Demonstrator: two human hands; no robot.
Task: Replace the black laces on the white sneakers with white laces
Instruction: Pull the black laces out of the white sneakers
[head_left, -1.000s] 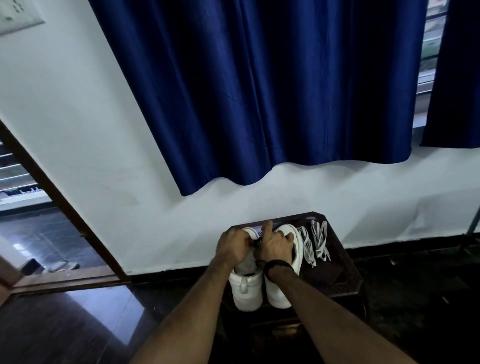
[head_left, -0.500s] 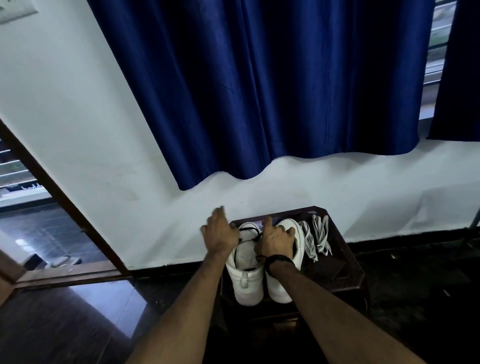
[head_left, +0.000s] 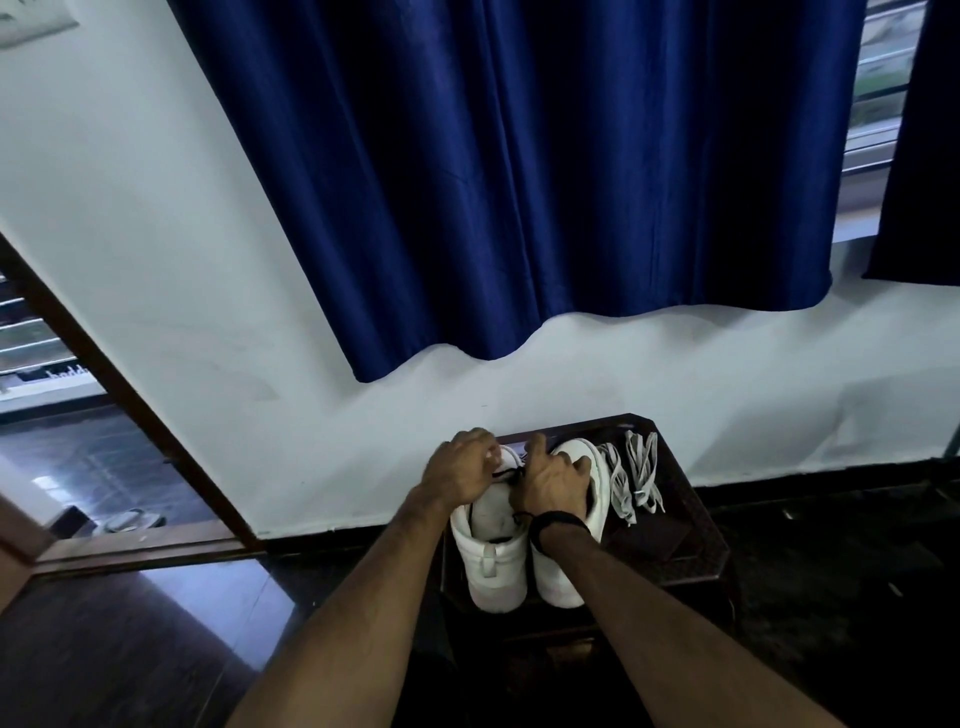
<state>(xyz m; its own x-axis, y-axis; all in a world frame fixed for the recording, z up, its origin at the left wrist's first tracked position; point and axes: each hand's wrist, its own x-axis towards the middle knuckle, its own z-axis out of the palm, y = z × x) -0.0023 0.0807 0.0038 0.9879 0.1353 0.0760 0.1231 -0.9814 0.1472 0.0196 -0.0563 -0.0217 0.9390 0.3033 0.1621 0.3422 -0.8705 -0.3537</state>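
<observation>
Two white sneakers stand side by side, heels toward me, on a dark wooden stool (head_left: 691, 551). My left hand (head_left: 460, 470) is over the front of the left sneaker (head_left: 491, 556), fingers pinched on a black lace (head_left: 506, 472) that runs across to my right hand. My right hand (head_left: 553, 483), with a black band on its wrist, lies over the top of the right sneaker (head_left: 563, 579), forefinger raised and thumb at the lace. What its fingers grip is hidden. White laces (head_left: 634, 478) lie loose on the stool to the right of the sneakers.
The stool stands against a white wall under a dark blue curtain (head_left: 519, 182). A brown door frame (head_left: 130, 405) opens at the left, with a sandal (head_left: 130, 519) on the floor beyond. The floor around is dark and glossy.
Half a second ago my left hand was lifted out to the left of the sneakers. It has come back down onto the left sneaker's front. My right hand stayed on the right sneaker.
</observation>
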